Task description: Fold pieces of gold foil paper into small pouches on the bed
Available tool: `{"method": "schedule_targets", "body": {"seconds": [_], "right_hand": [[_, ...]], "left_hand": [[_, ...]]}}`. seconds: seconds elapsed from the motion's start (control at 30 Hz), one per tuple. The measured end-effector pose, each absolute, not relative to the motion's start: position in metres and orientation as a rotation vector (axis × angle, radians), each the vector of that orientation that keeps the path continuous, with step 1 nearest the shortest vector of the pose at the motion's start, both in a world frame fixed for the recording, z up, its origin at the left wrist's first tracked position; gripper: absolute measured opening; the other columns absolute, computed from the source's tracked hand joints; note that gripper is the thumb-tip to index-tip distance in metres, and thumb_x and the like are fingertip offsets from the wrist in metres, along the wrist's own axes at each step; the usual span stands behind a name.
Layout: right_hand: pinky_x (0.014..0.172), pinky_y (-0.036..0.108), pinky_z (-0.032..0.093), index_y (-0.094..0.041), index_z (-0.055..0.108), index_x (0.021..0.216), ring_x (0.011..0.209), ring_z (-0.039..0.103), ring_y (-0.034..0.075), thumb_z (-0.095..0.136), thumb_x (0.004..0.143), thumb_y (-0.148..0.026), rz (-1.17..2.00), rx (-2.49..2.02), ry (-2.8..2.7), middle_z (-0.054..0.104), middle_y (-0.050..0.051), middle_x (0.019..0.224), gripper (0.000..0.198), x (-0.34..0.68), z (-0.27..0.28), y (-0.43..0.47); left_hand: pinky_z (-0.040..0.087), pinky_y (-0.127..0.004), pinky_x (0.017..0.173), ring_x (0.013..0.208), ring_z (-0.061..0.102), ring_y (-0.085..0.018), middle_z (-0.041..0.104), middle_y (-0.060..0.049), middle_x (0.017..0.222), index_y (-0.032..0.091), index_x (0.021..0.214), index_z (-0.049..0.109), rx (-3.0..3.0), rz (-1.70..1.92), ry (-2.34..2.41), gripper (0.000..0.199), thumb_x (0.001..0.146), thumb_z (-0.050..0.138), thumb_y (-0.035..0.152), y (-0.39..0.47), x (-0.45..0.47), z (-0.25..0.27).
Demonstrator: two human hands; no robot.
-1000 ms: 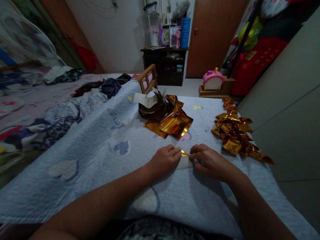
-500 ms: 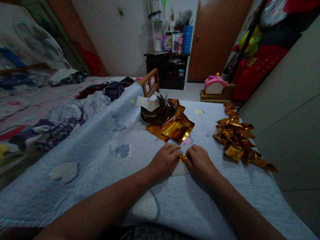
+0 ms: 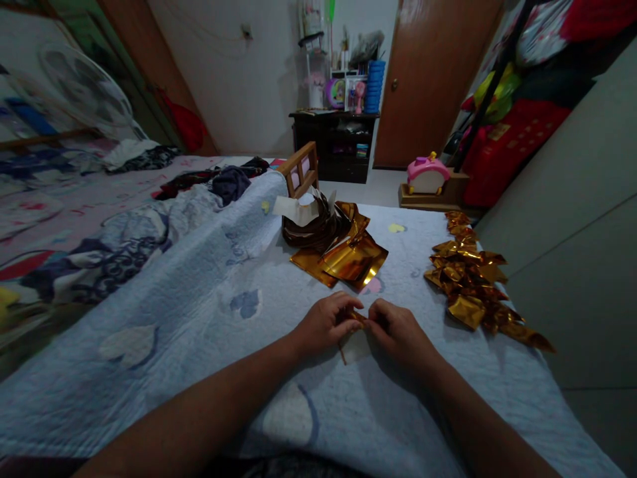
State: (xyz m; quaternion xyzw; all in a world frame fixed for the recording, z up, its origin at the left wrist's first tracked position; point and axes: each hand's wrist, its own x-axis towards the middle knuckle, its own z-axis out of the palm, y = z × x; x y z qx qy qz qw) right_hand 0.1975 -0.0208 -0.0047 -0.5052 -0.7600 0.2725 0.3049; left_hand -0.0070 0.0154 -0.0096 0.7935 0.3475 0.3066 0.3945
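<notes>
In the middle of the head view, a sheet of gold foil paper point(image 3: 356, 350) lies with its pale side up on the quilted bedspread, its far edge curled. My left hand point(image 3: 329, 321) pinches that edge between thumb and fingers. Close beside it, my right hand point(image 3: 398, 328) has its fingers bent around the other end of the same edge. A strip of gold shows between the two hands. Beyond them lies a fanned stack of gold foil paper point(image 3: 354, 257), part rolled up with dark and white sides showing. On the right sits a heap of folded gold foil pieces point(image 3: 468, 279).
The blue bedspread point(image 3: 189, 345) with heart patterns covers the surface. Clothes point(image 3: 119, 245) lie on the bed at left. A wooden rail point(image 3: 302, 169) stands behind the stack. A pale cabinet side point(image 3: 572, 265) borders the right edge.
Both hands have lifted the paper's far edge slightly, and my left thumb and fingers have parted more into a pinch. The view has tipped a little.
</notes>
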Motion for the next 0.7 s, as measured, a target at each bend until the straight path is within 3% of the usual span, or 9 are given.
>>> {"method": "schedule_targets", "body": {"seconds": [0.17, 0.33, 0.5, 0.6, 0.7], "right_hand": [[0.058, 0.026, 0.037, -0.022, 0.052, 0.079, 0.061, 0.051, 0.014, 0.051, 0.088, -0.022, 0.868, -1.299, -1.878, 0.057, -0.002, 0.068, 0.009, 0.193, 0.0, -0.022], [0.061, 0.027, 0.042, -0.021, 0.057, 0.093, 0.066, 0.055, 0.015, 0.049, 0.091, -0.024, 0.883, -1.27, -1.847, 0.062, -0.001, 0.076, 0.008, 0.192, 0.002, -0.023], [0.061, 0.029, 0.044, -0.021, 0.052, 0.114, 0.061, 0.054, 0.016, 0.046, 0.088, -0.019, 0.896, -1.321, -1.812, 0.06, -0.002, 0.075, 0.027, 0.202, 0.001, -0.022], [0.077, 0.036, 0.05, -0.022, 0.041, 0.132, 0.085, 0.062, 0.021, 0.044, 0.078, -0.009, 0.727, -1.26, -1.885, 0.063, 0.005, 0.098, 0.055, 0.206, -0.002, -0.022], [0.101, 0.051, 0.044, -0.022, 0.034, 0.141, 0.124, 0.049, 0.031, 0.049, 0.072, -0.006, 0.382, -1.201, -2.022, 0.051, 0.015, 0.132, 0.073, 0.205, -0.006, -0.023]], "left_hand": [[0.045, -0.027, 0.069, 0.074, 0.06, -0.016, 0.067, -0.002, 0.082, 0.016, 0.09, 0.071, 1.74, 0.738, 0.87, 0.012, 0.083, 0.067, 0.025, 0.013, -0.005, -0.005], [0.043, -0.024, 0.062, 0.066, 0.057, -0.013, 0.064, -0.001, 0.075, 0.014, 0.084, 0.067, 1.426, 0.751, 0.877, 0.022, 0.078, 0.074, 0.034, 0.014, -0.004, -0.009], [0.035, -0.018, 0.051, 0.052, 0.047, -0.006, 0.058, 0.004, 0.067, 0.016, 0.082, 0.057, 1.18, 0.82, 0.889, 0.032, 0.076, 0.078, 0.04, 0.019, -0.004, -0.007], [0.029, -0.017, 0.046, 0.047, 0.043, -0.005, 0.056, 0.006, 0.064, 0.017, 0.082, 0.054, 1.103, 0.824, 0.897, 0.035, 0.075, 0.078, 0.041, 0.021, -0.005, -0.004], [0.028, -0.017, 0.044, 0.047, 0.043, -0.004, 0.056, 0.006, 0.064, 0.017, 0.082, 0.052, 1.063, 0.845, 0.907, 0.036, 0.074, 0.079, 0.04, 0.022, -0.005, -0.002]]}}
